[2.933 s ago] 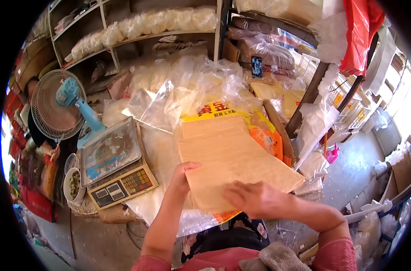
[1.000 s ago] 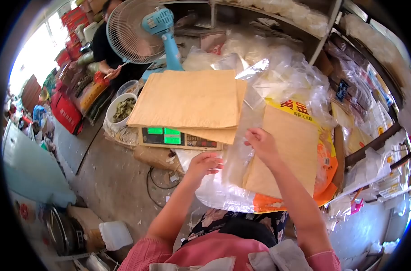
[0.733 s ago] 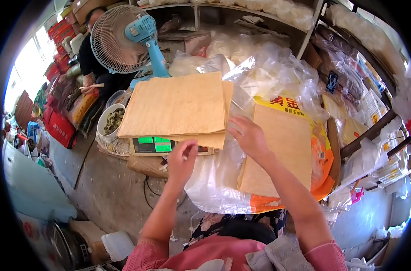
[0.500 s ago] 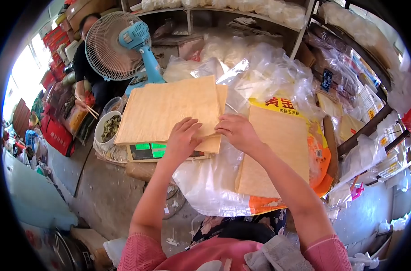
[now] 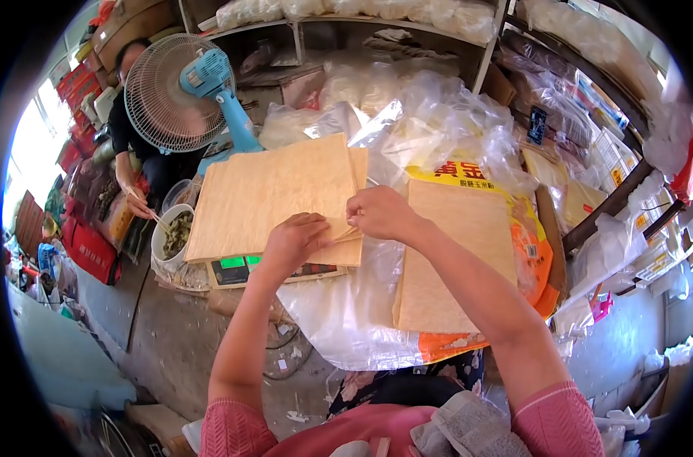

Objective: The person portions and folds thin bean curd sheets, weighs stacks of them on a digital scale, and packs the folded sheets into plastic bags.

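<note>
A stack of thin tan sheets [image 5: 274, 194], which look like tofu skin, lies on a scale [image 5: 312, 270] with a green-lit display, partly covered by the sheets. My left hand [image 5: 295, 238] rests on the stack's near right part, fingers over the top and thumb apart. Close beside it, my right hand [image 5: 381, 213] pinches the sheets' edge at the near right corner, where layers are slightly lifted. To the right, a second pile of tan sheets [image 5: 457, 259] lies on a yellow and orange printed bag [image 5: 535, 251] under my right forearm.
A blue fan [image 5: 209, 80] stands behind the stack. At left, another person's hand [image 5: 137, 204] holds chopsticks over a white bowl of greens [image 5: 177, 234]. Clear plastic bags [image 5: 453, 126] heap at the back. A metal rack [image 5: 617, 206] stands at right.
My right hand has closed into a tighter pinch at the sheets' corner, and my left fingers have drawn in. The other person's chopsticks have come to the bowl. The view has shifted slightly.
</note>
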Motion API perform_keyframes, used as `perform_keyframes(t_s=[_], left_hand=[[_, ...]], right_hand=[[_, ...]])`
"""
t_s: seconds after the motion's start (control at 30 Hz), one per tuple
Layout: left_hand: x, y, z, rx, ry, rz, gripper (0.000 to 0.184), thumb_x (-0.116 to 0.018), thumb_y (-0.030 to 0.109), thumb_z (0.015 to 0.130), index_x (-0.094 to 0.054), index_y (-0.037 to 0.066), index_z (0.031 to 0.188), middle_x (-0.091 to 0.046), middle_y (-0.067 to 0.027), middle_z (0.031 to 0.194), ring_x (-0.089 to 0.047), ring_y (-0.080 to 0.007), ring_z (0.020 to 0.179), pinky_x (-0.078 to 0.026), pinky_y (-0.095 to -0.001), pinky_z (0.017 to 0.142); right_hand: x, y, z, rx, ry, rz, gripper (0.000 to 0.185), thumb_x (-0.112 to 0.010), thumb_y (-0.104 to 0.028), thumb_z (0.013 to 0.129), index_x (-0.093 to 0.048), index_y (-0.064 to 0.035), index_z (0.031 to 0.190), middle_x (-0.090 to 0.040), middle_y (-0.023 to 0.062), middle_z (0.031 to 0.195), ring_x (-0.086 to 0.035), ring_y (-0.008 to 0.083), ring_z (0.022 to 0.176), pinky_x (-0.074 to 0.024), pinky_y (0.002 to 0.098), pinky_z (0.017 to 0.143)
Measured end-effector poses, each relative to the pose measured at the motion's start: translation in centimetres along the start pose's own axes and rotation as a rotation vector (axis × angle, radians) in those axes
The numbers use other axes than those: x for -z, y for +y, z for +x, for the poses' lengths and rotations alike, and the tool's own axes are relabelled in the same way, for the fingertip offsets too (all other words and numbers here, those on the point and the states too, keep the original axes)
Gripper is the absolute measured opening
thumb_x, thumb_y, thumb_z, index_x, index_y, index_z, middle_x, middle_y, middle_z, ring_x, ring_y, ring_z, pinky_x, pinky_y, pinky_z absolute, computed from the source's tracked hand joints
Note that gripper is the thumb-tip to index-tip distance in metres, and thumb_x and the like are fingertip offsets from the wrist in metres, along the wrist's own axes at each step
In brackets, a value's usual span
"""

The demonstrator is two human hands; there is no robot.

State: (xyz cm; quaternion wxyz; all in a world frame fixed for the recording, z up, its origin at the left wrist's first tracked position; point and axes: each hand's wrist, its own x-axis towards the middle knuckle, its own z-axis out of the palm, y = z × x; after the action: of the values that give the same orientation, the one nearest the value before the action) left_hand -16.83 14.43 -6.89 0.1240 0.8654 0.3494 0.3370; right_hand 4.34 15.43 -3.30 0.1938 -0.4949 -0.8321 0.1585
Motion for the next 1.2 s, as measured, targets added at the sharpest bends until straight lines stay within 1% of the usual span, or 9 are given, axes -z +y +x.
perform_keyframes(t_s=[0.13, 0.33, 0.53, 0.63, 0.83, 0.93, 1.03, 1.13, 1.2], left_hand=[[0.2, 0.9, 0.1, 0.006, 0.007, 0.029, 0.025, -0.070, 0.010, 0.071, -0.064, 0.000, 0.093, -0.063, -0.0127, 0.097, -0.061, -0.0288, 0.087, -0.049, -0.0342, 0.073], [-0.3, 0.4, 0.2, 0.034, 0.034, 0.012, 0.016, -0.061, 0.011, 0.080, -0.063, 0.000, 0.091, -0.064, -0.0128, 0.093, -0.061, -0.0287, 0.080, -0.049, -0.0338, 0.069], [-0.5, 1.0, 0.4, 0.116, -0.011, 0.036, 0.013, -0.060, 0.011, 0.082, -0.061, 0.002, 0.092, -0.062, -0.0132, 0.080, -0.060, -0.0277, 0.066, -0.047, -0.0335, 0.059], [0.1, 0.8, 0.2, 0.127, 0.005, -0.115, 0.012, -0.059, 0.010, 0.082, -0.060, 0.002, 0.091, -0.060, -0.0141, 0.075, -0.060, -0.0297, 0.066, -0.046, -0.0334, 0.059], [-0.8, 2.1, 0.0, 0.129, 0.056, 0.013, 0.013, -0.060, 0.011, 0.080, -0.060, 0.002, 0.090, -0.061, -0.0153, 0.076, -0.061, -0.0327, 0.069, -0.047, -0.0372, 0.058], [-1.5, 1.8, 0.2, 0.166, 0.058, 0.100, 0.013, -0.060, 0.012, 0.080, -0.059, 0.002, 0.088, -0.062, -0.0152, 0.074, -0.061, -0.0331, 0.067, -0.048, -0.0387, 0.058], [-2.1, 2.4, 0.3, 0.117, 0.166, 0.094, 0.009, -0.057, 0.010, 0.080, -0.054, 0.002, 0.077, -0.058, -0.0143, 0.069, -0.059, -0.0318, 0.059, -0.046, -0.0388, 0.052], [-2.6, 2.6, 0.3, 0.128, 0.170, 0.147, 0.009, -0.060, 0.012, 0.079, -0.058, 0.003, 0.082, -0.061, -0.0142, 0.069, -0.061, -0.0305, 0.062, -0.048, -0.0379, 0.055], [-3.5, 2.3, 0.0, 0.115, 0.226, 0.208, 0.008, -0.060, 0.012, 0.080, -0.059, 0.004, 0.081, -0.061, -0.0127, 0.069, -0.061, -0.0285, 0.060, -0.048, -0.0369, 0.053]], right_hand=[[-1.0, 0.3, 0.8, 0.162, 0.088, -0.059, 0.009, -0.060, -0.015, 0.074, -0.060, -0.0057, 0.076, -0.062, 0.0111, 0.079, -0.059, 0.0296, 0.080, -0.0453, 0.0398, 0.070], [-0.7, -0.3, 1.3, 0.259, 0.174, -0.077, 0.006, -0.060, -0.008, 0.076, -0.056, -0.0035, 0.074, -0.059, 0.0116, 0.078, -0.056, 0.0305, 0.081, -0.0438, 0.0388, 0.072], [-0.7, -1.0, 1.5, 0.266, 0.204, -0.123, 0.005, -0.059, -0.006, 0.076, -0.056, -0.0032, 0.074, -0.059, 0.0121, 0.079, -0.056, 0.0305, 0.083, -0.0438, 0.0383, 0.072], [-0.8, -0.6, 1.2, 0.169, 0.115, -0.031, 0.005, -0.061, -0.007, 0.074, -0.058, -0.0042, 0.077, -0.060, 0.0117, 0.086, -0.054, 0.0296, 0.091, -0.0421, 0.0386, 0.077], [-0.8, -1.0, 1.4, 0.199, 0.124, -0.062, 0.006, -0.062, -0.008, 0.074, -0.059, -0.0046, 0.078, -0.060, 0.0114, 0.087, -0.055, 0.0289, 0.093, -0.0417, 0.0379, 0.080], [-1.0, -1.1, 1.3, 0.232, 0.158, -0.125, 0.007, -0.062, -0.010, 0.075, -0.059, -0.0050, 0.079, -0.060, 0.0113, 0.087, -0.055, 0.0285, 0.093, -0.0418, 0.0375, 0.080], [-1.1, -0.7, 1.0, 0.223, 0.144, -0.115, 0.009, -0.063, -0.011, 0.076, -0.058, -0.0044, 0.078, -0.060, 0.0110, 0.089, -0.056, 0.0288, 0.092, -0.0429, 0.0387, 0.078], [-0.7, -0.7, 0.4, 0.064, 0.126, 0.073, 0.023, -0.066, -0.017, 0.074, -0.059, -0.0027, 0.091, -0.060, 0.0142, 0.097, -0.056, 0.0311, 0.094, -0.0442, 0.0396, 0.081], [-1.3, -0.6, -0.1, -0.048, 0.252, 0.176, 0.039, -0.068, -0.021, 0.073, -0.056, -0.0021, 0.105, -0.059, 0.0169, 0.105, -0.056, 0.0323, 0.098, -0.0443, 0.0388, 0.084]])
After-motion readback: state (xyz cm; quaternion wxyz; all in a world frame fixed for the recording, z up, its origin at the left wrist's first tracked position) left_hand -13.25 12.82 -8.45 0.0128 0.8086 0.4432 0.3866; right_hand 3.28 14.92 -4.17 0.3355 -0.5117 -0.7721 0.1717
